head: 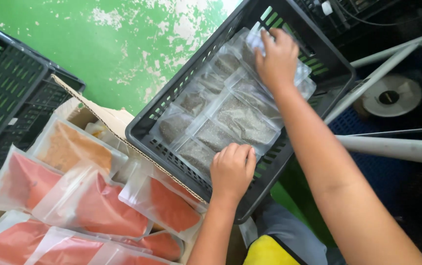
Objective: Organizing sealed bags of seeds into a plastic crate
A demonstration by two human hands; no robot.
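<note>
A dark grey plastic crate (319, 49) sits tilted in front of me, filled with several clear pouches of grey-brown granules (243, 120). My left hand (231, 169) rests palm down on the pouches at the crate's near edge, fingers curled over them. At the crate's far end my right hand (277, 56) presses on a clear pouch (303, 73), fingers spread over it. Neither hand lifts anything clear of the crate.
A cardboard box (108, 115) at lower left holds several clear pouches of red and orange powder (95, 206). Another dark crate (10, 93) stands at far left on a green painted floor (122, 44). Grey metal tubing (392, 147) and a round disc (390, 95) lie to the right.
</note>
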